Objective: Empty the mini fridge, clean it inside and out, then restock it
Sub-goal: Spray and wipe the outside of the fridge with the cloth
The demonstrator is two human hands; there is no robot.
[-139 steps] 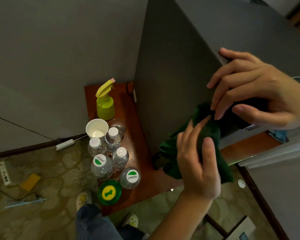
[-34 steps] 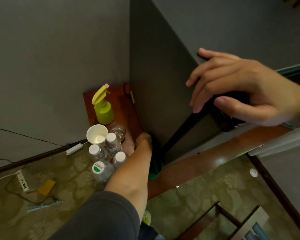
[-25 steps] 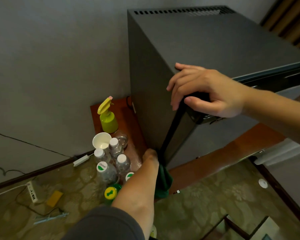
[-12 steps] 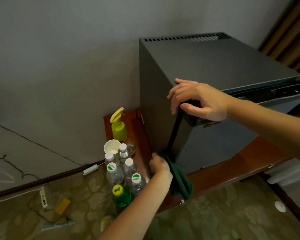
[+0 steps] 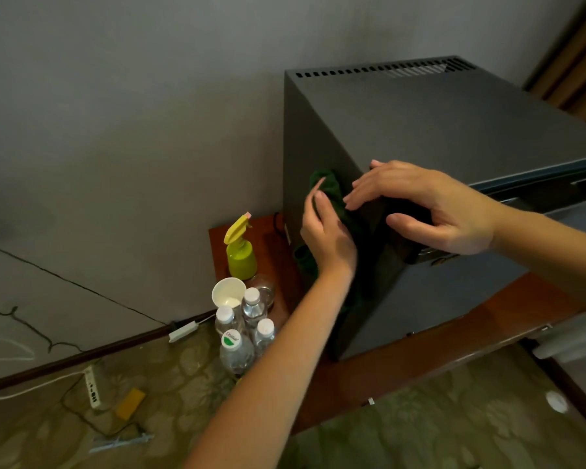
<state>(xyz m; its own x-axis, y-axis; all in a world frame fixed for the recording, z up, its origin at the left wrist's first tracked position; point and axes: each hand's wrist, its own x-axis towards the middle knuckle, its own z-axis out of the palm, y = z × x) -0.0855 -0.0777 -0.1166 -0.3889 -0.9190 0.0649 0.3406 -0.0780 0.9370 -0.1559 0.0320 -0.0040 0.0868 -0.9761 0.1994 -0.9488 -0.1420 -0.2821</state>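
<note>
The dark grey mini fridge (image 5: 454, 130) stands on a low wooden shelf (image 5: 420, 367), and its door looks slightly ajar at the top right. My left hand (image 5: 325, 231) presses a dark green cloth (image 5: 332, 191) against the fridge's left side wall, high up near the front corner. Part of the cloth hangs down below my wrist. My right hand (image 5: 430, 204) grips the fridge's top front left corner, fingers over the side edge and thumb on the front.
Left of the fridge on the shelf stand a yellow-green spray bottle (image 5: 241, 255), a white paper cup (image 5: 228, 292), a glass (image 5: 264, 292) and several water bottles (image 5: 237, 346). A power strip (image 5: 92, 387), cables and a yellow sponge (image 5: 131, 402) lie on the patterned floor.
My left hand has carried the cloth from the fridge's bottom front corner up the side wall to near the top. My right hand has kept its hold on the top corner.
</note>
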